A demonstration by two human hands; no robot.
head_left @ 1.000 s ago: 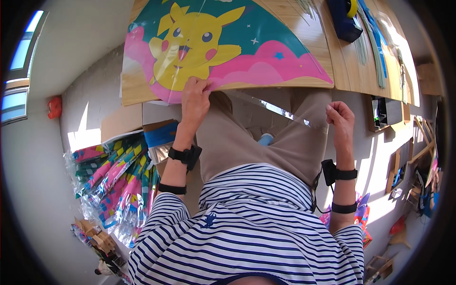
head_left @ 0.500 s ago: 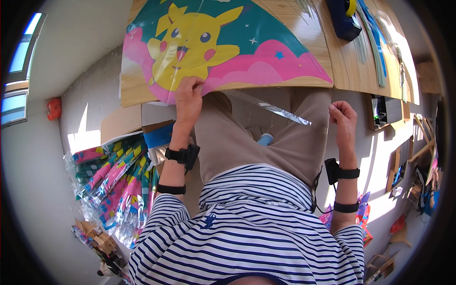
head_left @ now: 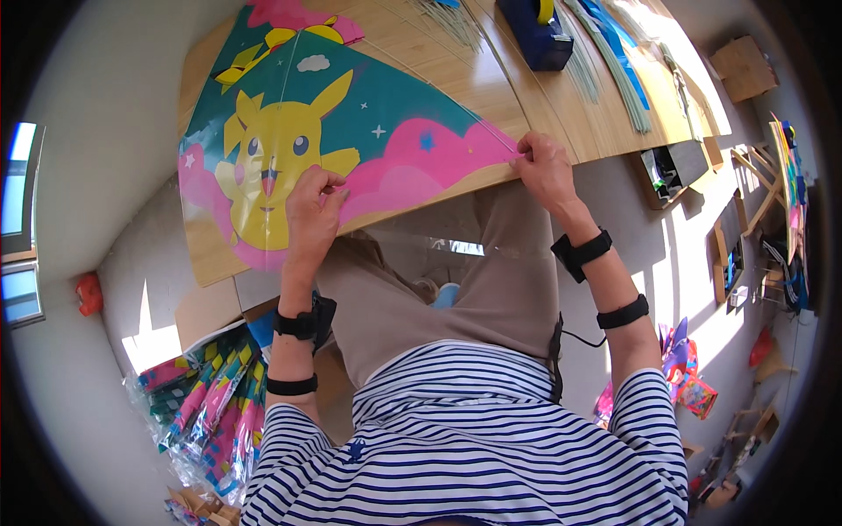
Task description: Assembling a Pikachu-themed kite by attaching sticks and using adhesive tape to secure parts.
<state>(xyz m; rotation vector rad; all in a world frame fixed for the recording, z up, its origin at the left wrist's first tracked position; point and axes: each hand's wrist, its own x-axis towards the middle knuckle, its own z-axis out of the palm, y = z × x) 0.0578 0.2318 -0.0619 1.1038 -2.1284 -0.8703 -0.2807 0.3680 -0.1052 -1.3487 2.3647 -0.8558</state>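
A triangular kite [head_left: 403, 167], teal and pink with a yellow cartoon creature, lies spread on the wooden table. My right hand [head_left: 548, 175] pinches its right-hand corner at the table's near edge. Over the lower part of the printed figure, my left hand [head_left: 314, 210] has thumb and fingers drawn together; what is between them, if anything, I cannot make out. Below the table edge, a clear shiny strip [head_left: 458, 247] hangs across my lap. A thin rod [head_left: 474, 118] runs along the kite's right side toward the corner.
A navy tape dispenser [head_left: 537, 39] stands on the table [head_left: 504, 83] beyond my right hand. Bundles of thin rods [head_left: 614, 74] lie farther right. Plastic-wrapped colourful packs [head_left: 206, 403] are heaped at lower left. An open box [head_left: 671, 175] sits beside the table's right end.
My right hand has moved up and left to the kite's corner, now gripping it. The clear strip hangs lower and flatter. The view has shifted, showing more of the kite's top.
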